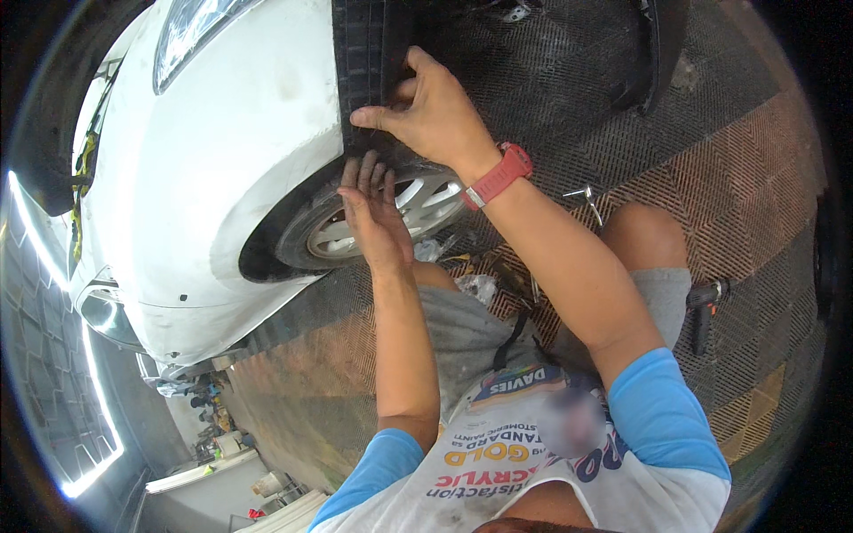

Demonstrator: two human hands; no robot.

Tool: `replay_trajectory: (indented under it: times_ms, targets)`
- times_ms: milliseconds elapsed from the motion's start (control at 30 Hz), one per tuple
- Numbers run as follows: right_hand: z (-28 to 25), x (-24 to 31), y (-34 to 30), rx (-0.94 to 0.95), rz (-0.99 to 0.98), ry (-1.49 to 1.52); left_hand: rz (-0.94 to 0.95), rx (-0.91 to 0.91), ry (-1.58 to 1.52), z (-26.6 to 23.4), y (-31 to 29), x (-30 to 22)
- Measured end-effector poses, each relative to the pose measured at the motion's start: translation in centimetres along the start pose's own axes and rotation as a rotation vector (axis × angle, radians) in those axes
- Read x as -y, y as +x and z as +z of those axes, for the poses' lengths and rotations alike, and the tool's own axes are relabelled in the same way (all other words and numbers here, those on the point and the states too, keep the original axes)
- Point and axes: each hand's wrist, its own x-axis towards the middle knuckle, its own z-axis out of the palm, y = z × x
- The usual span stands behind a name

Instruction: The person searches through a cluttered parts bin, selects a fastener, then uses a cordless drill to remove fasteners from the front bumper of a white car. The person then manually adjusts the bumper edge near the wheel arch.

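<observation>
A black ribbed plastic strip (pixel 362 67) runs down the cut edge of the white car fender (pixel 258 98). My right hand (pixel 435 111), with a red watch on its wrist, is closed over the strip's side, thumb on its face; the other fingertips go partly out of sight behind it. Below, my left hand (pixel 380 213) is held palm up with fingers stretched out. Its fingertips meet the strip's lower end at the wheel arch, though I cannot tell how firmly they touch. Behind this hand is the silver-spoked wheel (pixel 333 240).
On the interlocking floor tiles (pixel 720 195) to the right lie a ratchet-like metal tool (pixel 586 202) and a cordless drill (pixel 704 315). A dark curved panel (pixel 662 53) stands at the far right. Clear plastic bags (pixel 478 288) lie by my legs. The headlight (pixel 195 35) is at upper left.
</observation>
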Motion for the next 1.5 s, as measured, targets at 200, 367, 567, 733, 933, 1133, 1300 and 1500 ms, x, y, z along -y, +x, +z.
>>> replay_trajectory:
  times_ms: [200,367,567,733,933,1133,1300,1500]
  targets:
    - [0.2,-0.8,0.4,-0.022,-0.006,-0.012,-0.010,0.026,0.023,0.6,0.2,-0.1]
    - [-0.2,-0.3,0.3,0.021,0.030,0.004,0.055,0.024,-0.063,1.9,1.5,-0.4]
    - [0.2,-0.8,0.4,-0.055,0.018,-0.079,0.085,0.022,-0.092,4.3,2.9,-0.6]
    - [-0.2,-0.4,0.2,-0.018,0.059,-0.039,0.107,-0.059,-0.086,5.2,3.4,-0.3]
    - [-0.2,-0.1,0.0,-0.027,0.063,-0.026,0.150,-0.064,-0.103,5.4,3.7,0.5]
    - [0.2,-0.7,0.1,-0.039,0.042,-0.009,0.184,-0.073,-0.128,5.7,4.0,0.4]
    - [-0.7,-1.4,1.0,0.081,-0.002,-0.003,0.195,-0.120,-0.055,6.0,4.4,0.3]
    - [-4.1,0.7,0.3,0.268,0.120,0.081,0.181,-0.043,-0.117,5.3,3.6,0.2]
